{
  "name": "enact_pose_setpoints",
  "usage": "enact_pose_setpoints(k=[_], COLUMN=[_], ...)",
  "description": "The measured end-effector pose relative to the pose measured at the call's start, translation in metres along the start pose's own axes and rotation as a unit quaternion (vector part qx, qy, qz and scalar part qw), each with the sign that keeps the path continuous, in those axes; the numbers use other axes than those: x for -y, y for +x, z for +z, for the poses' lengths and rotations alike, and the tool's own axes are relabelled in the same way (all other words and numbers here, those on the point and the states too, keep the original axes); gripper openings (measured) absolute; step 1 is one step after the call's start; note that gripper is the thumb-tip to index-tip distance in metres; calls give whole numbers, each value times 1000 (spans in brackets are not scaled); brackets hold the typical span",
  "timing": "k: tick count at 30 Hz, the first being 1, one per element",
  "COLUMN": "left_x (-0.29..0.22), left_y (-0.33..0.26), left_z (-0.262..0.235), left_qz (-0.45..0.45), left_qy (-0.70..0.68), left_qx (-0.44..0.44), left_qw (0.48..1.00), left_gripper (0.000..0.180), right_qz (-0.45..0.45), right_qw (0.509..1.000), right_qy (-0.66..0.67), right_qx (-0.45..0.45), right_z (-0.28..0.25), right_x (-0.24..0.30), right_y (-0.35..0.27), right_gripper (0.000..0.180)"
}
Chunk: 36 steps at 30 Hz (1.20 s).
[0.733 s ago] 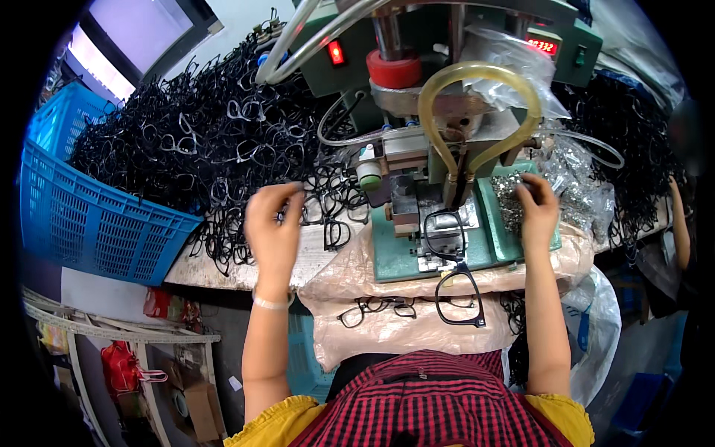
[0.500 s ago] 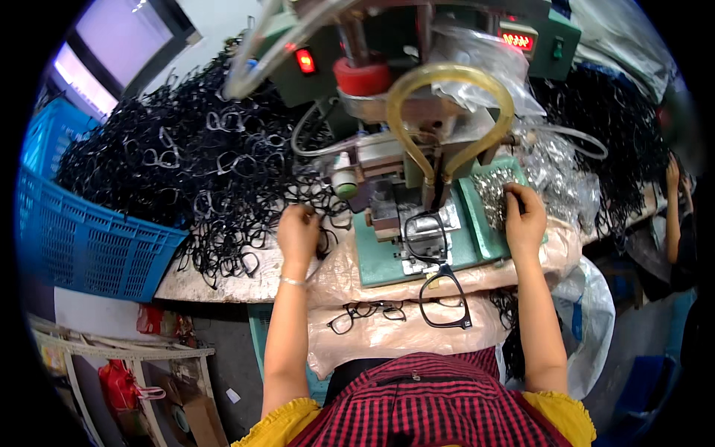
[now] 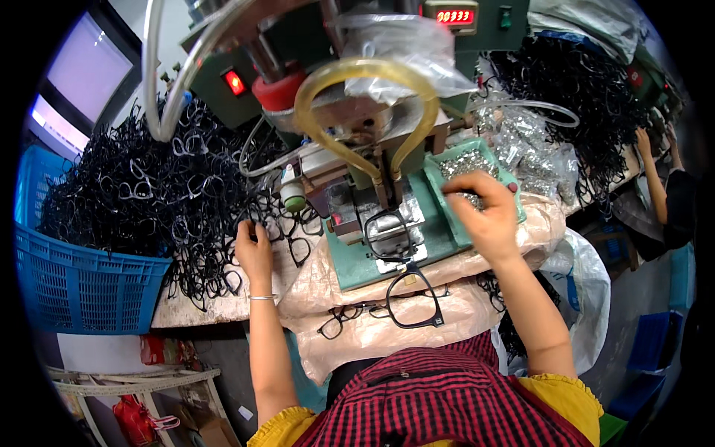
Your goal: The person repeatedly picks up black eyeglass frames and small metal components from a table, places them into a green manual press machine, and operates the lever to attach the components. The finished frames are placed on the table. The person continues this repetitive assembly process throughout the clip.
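My left hand (image 3: 255, 257) is at the near edge of a heap of black eyeglass frames (image 3: 179, 171), fingers bent together; what they pinch, if anything, is hidden. My right hand (image 3: 488, 216) is over the green tray (image 3: 514, 205) of small shiny metal parts (image 3: 468, 164), thumb and forefinger curled close; any small piece between them cannot be made out. Left of it, an eyeglass frame (image 3: 412, 302) sits in the green-based press (image 3: 350, 268), one rim at the metal fixture and the other hanging toward me. Neither hand touches that frame.
A yellowish hose (image 3: 309, 93) loops before the press head. A blue crate (image 3: 97, 287) stands at left. More frames (image 3: 342, 316) lie on the tan sheet (image 3: 328, 346) over my lap. Bags of metal parts (image 3: 536, 160) lie right of the tray. Another person's arm (image 3: 654, 182) shows far right.
My view has shifted, so the press appears further left. My right hand has moved left across the tray toward the press. My left hand has moved to the edge of the frame heap.
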<state>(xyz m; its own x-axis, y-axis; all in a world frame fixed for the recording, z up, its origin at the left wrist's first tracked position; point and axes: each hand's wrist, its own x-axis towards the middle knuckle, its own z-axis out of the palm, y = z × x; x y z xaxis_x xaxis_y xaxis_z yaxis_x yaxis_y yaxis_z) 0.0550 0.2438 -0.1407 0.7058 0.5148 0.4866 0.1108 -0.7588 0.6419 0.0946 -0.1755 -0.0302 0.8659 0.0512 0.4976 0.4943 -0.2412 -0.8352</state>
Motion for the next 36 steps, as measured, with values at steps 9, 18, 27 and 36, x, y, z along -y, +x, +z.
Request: enact_pose_setpoints(k=[9,18,27,36], left_x=[-56,-227,-227,-233], left_y=[-48,-8,-2,-58], left_z=[6,-62,-61,-73], left_qz=[-194,238,238,203], left_qy=[-457,-542,-513,-506], left_qx=[-25,93,85,98], left_qw=[868,801,820,833], left_gripper=[15,16,16,15], right_qz=[30,10,12,-48], right_qw=[986,969,949,990], right_qy=[165,244,316,131], right_qx=[-17,39,4,-18], right_z=[52,56,70,70], right_x=[11,14,4,29], right_y=[3,1,-1,-9], right_gripper=[39,51,51,42])
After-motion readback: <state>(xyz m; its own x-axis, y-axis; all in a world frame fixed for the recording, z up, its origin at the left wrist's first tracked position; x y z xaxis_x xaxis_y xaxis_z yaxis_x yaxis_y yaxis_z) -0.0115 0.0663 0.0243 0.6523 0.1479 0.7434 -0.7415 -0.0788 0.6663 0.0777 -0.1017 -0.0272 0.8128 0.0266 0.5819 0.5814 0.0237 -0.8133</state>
